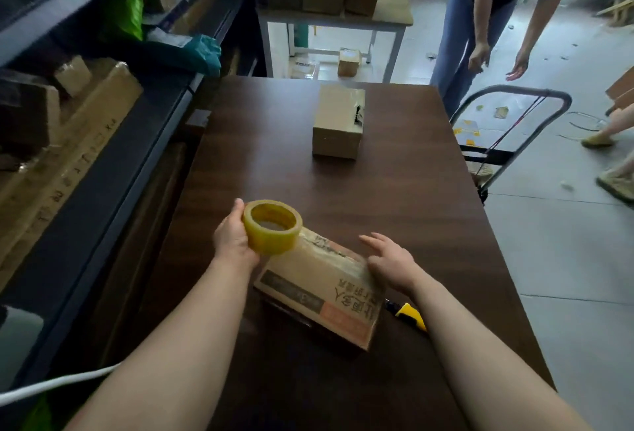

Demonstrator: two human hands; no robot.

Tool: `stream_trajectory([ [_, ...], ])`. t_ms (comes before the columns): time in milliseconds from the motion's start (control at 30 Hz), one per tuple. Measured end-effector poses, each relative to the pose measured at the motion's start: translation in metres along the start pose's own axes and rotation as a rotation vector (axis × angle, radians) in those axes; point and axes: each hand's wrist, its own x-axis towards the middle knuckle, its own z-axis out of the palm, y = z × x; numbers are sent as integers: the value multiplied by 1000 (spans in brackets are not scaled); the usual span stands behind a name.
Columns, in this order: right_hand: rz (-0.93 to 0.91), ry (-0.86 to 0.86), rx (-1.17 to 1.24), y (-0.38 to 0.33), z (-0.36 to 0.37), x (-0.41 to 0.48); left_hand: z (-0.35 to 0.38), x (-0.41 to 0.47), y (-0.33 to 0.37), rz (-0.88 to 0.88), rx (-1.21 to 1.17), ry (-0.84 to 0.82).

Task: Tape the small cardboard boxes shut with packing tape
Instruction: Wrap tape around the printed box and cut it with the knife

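Presently, on the tabletop point(394, 190), the printed box point(319, 290) is being steadied by the straight, empty fingers of the right hand point(391, 264), while the tape roll point(271, 242) is being gripped over its far corner in the curled fingers of the left hand point(233, 238); the strip is best being drawn straight across the top.

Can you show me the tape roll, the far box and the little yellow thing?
tape roll point(274, 242): head view, on its outer side.
far box point(338, 108): head view, on its top face.
yellow thing point(411, 317): head view, on its yellow body.
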Motion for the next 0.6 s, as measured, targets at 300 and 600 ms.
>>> stream_trajectory([
  [300,113,327,-35,-80,50,44,4,27,-28,-260,-128,-3],
  [600,161,413,-170,-83,63,58,0,47,-43,-314,-129,-181],
])
